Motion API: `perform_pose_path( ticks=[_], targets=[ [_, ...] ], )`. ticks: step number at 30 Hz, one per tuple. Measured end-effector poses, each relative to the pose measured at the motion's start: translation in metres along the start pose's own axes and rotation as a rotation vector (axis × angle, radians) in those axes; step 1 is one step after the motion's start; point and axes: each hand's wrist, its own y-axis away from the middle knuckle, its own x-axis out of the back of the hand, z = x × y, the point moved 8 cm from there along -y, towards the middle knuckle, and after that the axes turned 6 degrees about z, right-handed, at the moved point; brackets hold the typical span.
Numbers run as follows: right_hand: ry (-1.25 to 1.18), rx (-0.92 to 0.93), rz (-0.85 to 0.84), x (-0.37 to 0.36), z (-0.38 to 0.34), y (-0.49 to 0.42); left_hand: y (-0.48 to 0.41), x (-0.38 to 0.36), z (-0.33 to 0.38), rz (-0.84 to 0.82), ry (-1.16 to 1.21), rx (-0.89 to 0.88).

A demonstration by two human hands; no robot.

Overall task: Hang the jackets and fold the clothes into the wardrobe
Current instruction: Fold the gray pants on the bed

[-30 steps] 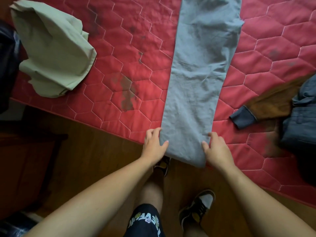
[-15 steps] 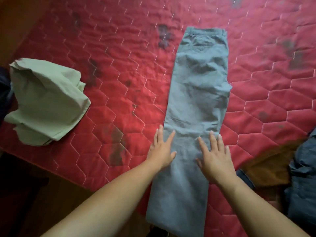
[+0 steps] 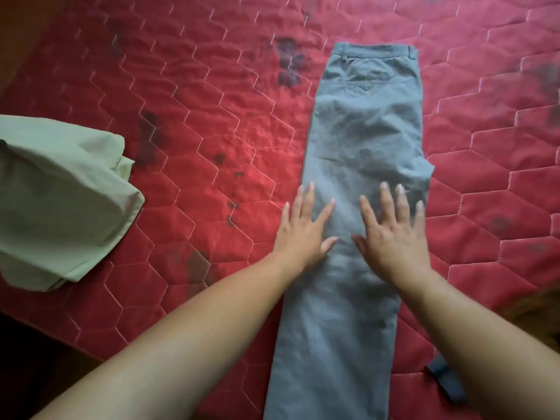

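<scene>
Grey trousers (image 3: 363, 140) lie flat and lengthwise on the red quilted bed (image 3: 212, 116), folded leg on leg, waistband at the far end. My left hand (image 3: 303, 228) rests flat on the trousers' left edge near the middle, fingers spread, partly on the quilt. My right hand (image 3: 394, 234) presses flat on the trousers just beside it, fingers spread. Neither hand grips the cloth.
A crumpled pale green garment (image 3: 57, 201) lies at the bed's left edge. A dark blue cuff (image 3: 445, 380) and a brown cloth (image 3: 539, 310) show at the right edge, partly behind my right arm. Dark floor (image 3: 27, 359) lies at the lower left.
My hands let go of the trouser hems and slid up the legs to mid-length, now lying flat. The view tilted up the bed, showing the waistband.
</scene>
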Motion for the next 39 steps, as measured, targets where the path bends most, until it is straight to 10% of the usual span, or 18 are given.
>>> perform_pose_path(
  ticks=[12, 19, 26, 32, 39],
  targets=[
    [-0.017, -0.085, -0.552, -0.060, 0.033, -0.013, -0.025, -0.040, -0.005, -0.230, -0.041, -0.146],
    [-0.032, -0.032, 0.042, 0.007, 0.032, -0.087, -0.032, -0.037, -0.004, -0.300, -0.067, -0.168],
    [-0.011, -0.020, -0.214, -0.064, 0.053, -0.142, -0.136, 0.040, -0.012, 0.339, 0.074, -0.016],
    [-0.040, -0.005, -0.206, -0.062, 0.051, -0.140, -0.226, 0.012, -0.013, 0.081, 0.033, -0.052],
    [-0.130, -0.113, 0.139, -0.015, 0.087, -0.211, -0.225, 0.006, -0.017, 0.167, -0.014, -0.018]
  ],
)
